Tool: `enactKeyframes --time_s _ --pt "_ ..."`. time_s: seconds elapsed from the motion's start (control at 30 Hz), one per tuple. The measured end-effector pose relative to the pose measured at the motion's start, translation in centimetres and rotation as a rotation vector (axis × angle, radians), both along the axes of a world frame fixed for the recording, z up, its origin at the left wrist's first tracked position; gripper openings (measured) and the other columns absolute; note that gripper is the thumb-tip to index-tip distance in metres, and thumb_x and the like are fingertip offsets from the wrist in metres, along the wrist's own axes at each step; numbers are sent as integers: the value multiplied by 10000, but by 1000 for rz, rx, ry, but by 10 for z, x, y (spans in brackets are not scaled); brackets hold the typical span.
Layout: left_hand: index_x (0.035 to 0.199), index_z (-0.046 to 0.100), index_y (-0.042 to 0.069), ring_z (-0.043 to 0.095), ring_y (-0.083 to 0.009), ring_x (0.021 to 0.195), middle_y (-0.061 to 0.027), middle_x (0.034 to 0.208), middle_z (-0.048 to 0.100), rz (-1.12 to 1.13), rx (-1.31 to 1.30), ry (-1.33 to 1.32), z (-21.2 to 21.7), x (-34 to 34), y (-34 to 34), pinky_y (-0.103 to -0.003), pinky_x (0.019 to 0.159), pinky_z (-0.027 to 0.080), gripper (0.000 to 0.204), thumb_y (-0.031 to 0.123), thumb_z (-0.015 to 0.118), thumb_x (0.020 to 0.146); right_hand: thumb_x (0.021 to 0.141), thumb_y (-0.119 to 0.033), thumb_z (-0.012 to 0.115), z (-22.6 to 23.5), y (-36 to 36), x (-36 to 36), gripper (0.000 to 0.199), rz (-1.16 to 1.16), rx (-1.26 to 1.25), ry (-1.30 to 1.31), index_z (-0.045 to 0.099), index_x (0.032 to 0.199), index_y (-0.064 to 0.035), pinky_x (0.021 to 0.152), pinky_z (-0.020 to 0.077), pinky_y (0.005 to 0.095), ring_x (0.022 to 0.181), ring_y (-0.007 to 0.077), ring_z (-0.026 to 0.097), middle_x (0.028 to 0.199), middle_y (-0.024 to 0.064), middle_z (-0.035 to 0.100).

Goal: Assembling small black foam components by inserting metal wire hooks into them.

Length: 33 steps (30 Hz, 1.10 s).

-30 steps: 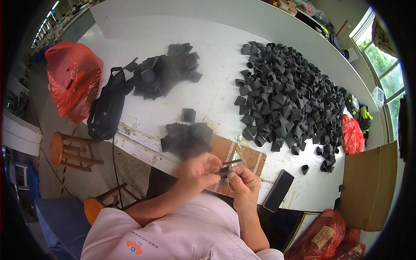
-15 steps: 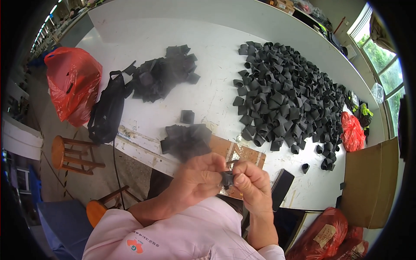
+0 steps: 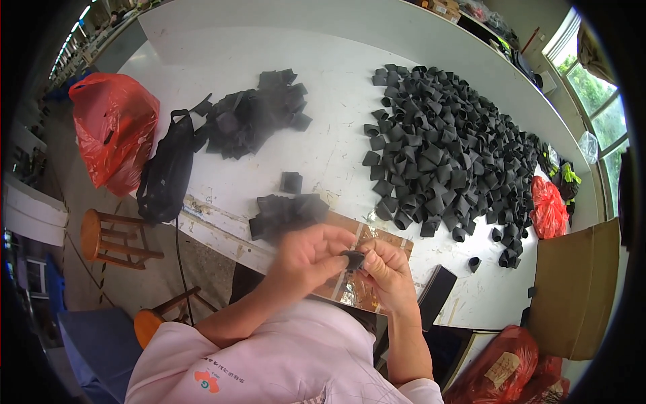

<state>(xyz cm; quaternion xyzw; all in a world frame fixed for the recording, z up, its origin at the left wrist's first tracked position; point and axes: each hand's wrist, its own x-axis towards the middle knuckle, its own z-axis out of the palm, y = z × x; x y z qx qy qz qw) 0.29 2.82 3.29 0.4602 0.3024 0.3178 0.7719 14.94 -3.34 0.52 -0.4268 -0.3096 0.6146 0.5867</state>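
Observation:
Between my two hands is a small black fabric piece [image 3: 353, 260], folded over at the table's front edge. The thumb and fingers of my left hand [image 3: 303, 259] pinch its left side. My right hand [image 3: 388, 269] grips its right side, thumb on top. Just beyond my left hand lies a pile of flat black pieces [image 3: 286, 212], partly covered by that hand, with a single black square [image 3: 291, 182] behind it. A large heap of curled black pieces [image 3: 444, 148] spreads over the table's right half. Farther left is another pile of flat black pieces [image 3: 249, 118].
A brown taped board [image 3: 336, 229] lies under my hands on the white table [image 3: 330, 101]. Right of my right hand is a dark flat case [image 3: 437, 289]. A black bag [image 3: 166, 168] and a red plastic bag [image 3: 114, 135] sit at the left; a cardboard sheet [image 3: 572, 289] stands right.
Both hands have shifted slightly away from my body with the piece between them. The piece now looks flatter and more folded. The piles have not changed.

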Motion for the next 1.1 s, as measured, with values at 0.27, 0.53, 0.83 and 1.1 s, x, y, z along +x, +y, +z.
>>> enactKeyframes --time_s 0.27,0.53,0.83,1.1 --pt "866 539 -9 518 -63 542 -52 665 553 307 1045 518 -17 12 -14 -221 453 410 139 -85 520 751 860 -264 552 6 -2 2 249 -18 10 -120 554 773 -30 470 297 194 536 42 376 639 -35 452" --pt "992 477 4 232 -25 354 -115 856 575 -209 -875 -780 -31 -3 9 -174 301 228 245 -48 456 753 853 -285 558 19 8 9 268 57 24 -203 567 777 -29 467 310 193 540 46 402 606 -32 474" --pt "966 491 12 279 -15 385 -15 735 548 -114 -381 -335 -31 -1 7 -163 343 245 147 16 532 825 860 -333 530 -5 14 23 329 263 26 -199 547 767 -18 519 357 218 598 73 438 654 -10 463" --pt "1026 536 -13 544 -180 915 -125 1028 557 10 991 153 10 9 4 -240 755 428 222 5 536 805 799 -235 588 7 -3 7 246 -364 240 -849 553 841 5 543 365 241 614 130 459 720 48 501"
